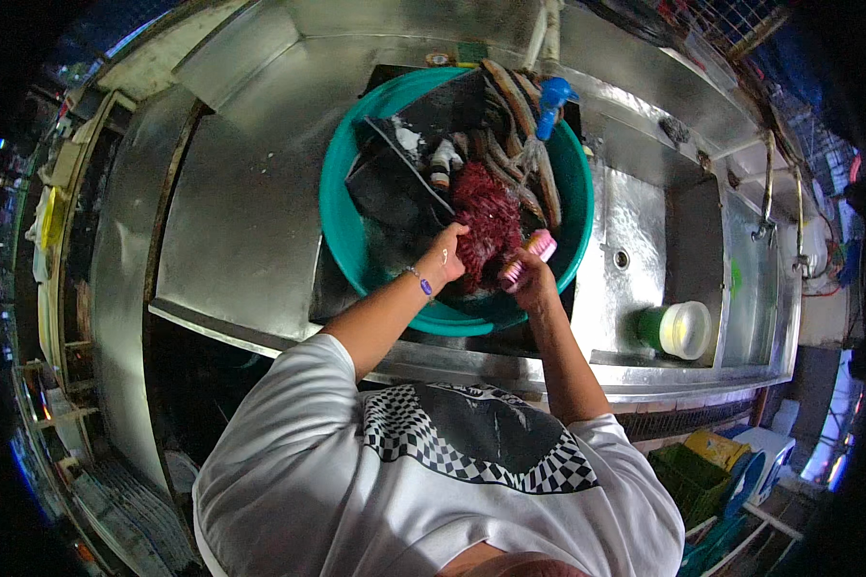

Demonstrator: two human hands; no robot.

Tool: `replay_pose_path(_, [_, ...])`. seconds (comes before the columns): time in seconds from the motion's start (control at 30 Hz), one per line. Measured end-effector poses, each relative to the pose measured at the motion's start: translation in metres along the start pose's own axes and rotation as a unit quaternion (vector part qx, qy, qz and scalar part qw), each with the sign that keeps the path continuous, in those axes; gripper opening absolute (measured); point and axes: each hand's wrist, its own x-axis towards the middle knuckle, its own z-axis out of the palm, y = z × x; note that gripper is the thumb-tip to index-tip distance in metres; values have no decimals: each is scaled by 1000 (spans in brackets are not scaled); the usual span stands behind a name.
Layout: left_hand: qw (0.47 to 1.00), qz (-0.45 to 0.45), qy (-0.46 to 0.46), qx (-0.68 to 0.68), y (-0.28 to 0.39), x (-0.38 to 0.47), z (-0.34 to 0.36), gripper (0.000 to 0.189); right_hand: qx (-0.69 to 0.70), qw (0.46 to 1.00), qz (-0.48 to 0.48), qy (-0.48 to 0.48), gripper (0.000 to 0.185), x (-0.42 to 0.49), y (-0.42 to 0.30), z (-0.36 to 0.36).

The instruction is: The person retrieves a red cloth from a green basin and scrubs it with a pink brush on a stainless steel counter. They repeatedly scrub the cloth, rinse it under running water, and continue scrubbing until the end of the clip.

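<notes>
A round teal plastic basin (334,238) stands before me on a stainless steel counter. Inside it lies a wet, shaggy dark red piece of fabric (487,216). My left hand (446,258) grips this fabric along its left edge. In my right hand (535,283) is a pink scrub brush (541,247), held against the fabric's lower right side. Black sheet-like material (397,191) fills the basin's left part, with a white patch on it. Striped cloth (509,94) hangs over the back right rim. Between them sits a small white-and-brown item (442,164), not clearly identifiable.
A blue plastic fitting (554,101) rises at the basin's back right rim. To the right are a steel sink (631,209) with a drain and a tipped-over tub (684,330). Taps (765,216) stand farther right. A green crate (682,479) is low at the right.
</notes>
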Motion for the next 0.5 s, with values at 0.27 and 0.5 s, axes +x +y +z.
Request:
replay_pose_path(0.27, [927,-66,-287,-231,17,-71,61,45,101,995,25,-4,69,-108,34,47])
replay_pose_path(0.5, [888,6,-400,-225,108,-173,96,46,178,926,-155,-294,54,-112,74,164])
